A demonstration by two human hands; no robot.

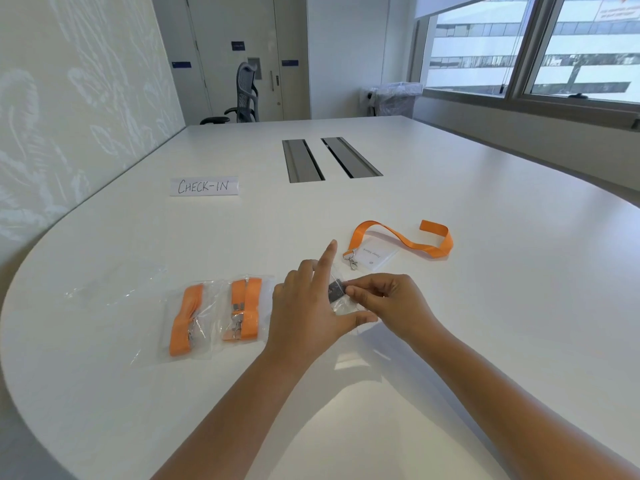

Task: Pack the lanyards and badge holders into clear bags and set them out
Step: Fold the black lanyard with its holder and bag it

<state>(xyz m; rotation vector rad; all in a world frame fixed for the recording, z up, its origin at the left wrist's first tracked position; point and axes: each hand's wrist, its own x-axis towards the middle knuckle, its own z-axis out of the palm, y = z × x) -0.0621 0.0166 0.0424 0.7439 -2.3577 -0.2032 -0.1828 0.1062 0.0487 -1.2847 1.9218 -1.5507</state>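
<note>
Two clear bags, each with a folded orange lanyard inside, lie side by side: one on the left (188, 318) and one to its right (244, 308). My left hand (308, 303) holds a third clear bag (341, 308) between thumb and fingers, index finger pointing up. My right hand (384, 299) pinches the bag's edge beside a dark metal piece (336, 289) inside it; most of that bag is hidden by my hands. Beyond lies a loose orange lanyard (412, 242) with a metal clip, next to a white badge holder (375, 255).
An empty clear bag (114, 287) lies flat at the left. A "CHECK-IN" paper sign (204, 186) sits further back, and two cable slots (329, 159) are sunk into the white table (485, 306). An office chair (242, 95) stands beyond the far edge.
</note>
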